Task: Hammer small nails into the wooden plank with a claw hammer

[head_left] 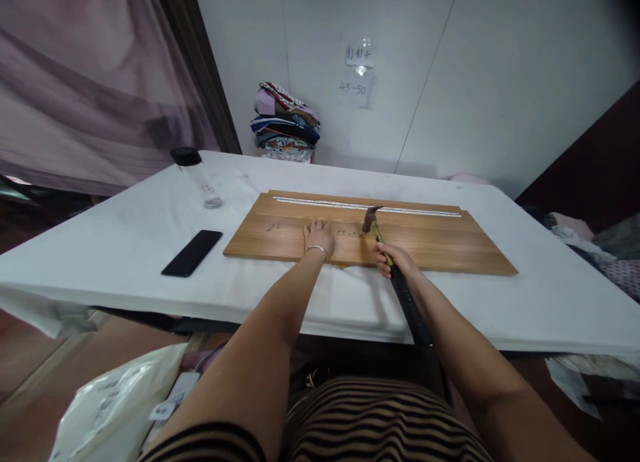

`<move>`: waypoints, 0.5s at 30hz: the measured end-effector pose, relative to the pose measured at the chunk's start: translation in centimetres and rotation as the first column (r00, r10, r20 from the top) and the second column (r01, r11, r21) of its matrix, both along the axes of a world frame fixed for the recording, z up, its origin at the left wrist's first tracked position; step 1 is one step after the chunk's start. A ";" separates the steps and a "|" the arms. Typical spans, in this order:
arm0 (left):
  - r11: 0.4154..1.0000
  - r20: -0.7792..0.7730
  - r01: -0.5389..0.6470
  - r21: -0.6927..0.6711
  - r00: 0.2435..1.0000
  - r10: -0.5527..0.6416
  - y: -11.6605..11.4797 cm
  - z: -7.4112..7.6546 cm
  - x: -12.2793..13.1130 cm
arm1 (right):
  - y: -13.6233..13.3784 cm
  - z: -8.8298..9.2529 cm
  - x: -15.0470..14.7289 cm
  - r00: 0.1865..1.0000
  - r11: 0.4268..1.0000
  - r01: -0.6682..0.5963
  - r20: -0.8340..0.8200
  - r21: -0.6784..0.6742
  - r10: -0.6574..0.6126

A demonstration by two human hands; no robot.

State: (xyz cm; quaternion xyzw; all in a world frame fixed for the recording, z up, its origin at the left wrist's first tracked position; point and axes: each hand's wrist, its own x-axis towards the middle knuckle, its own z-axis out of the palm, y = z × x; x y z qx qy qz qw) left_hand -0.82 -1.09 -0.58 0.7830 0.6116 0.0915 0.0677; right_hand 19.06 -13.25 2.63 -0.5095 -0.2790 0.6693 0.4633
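A long wooden board point(435, 245) lies on a table covered with a white cloth point(125, 249). My left hand point(319, 237) rests palm down on the board, fingers together and flat. My right hand point(395, 259) is wrapped round the handle of a hammer point(374, 223), high up near the head. The hammer head sits on the board among a row of small nails point(345, 233). The long black grip of the hammer runs back under my right forearm. A pale strip point(365, 207) runs along the board's far edge.
A black phone point(192, 253) lies on the cloth to the left of the board. A clear bottle with a black cap point(197, 175) stands behind it. Folded fabrics point(285, 123) are stacked against the wall. A white plastic bag point(115, 409) sits on the floor at lower left.
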 end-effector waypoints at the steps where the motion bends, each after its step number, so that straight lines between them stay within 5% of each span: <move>1: 1.000 0.000 -0.001 0.001 1.000 0.001 0.0 0.0 0.0 | 0.0 0.0 0.0 1.000 1.000 -0.007 0.002 0.000 0.007; 15: 1.000 -0.019 -0.008 0.009 1.000 0.008 0.2 -0.4 0.0 | -0.6 0.0 -0.2 1.000 1.000 0.019 0.010 0.008 -0.019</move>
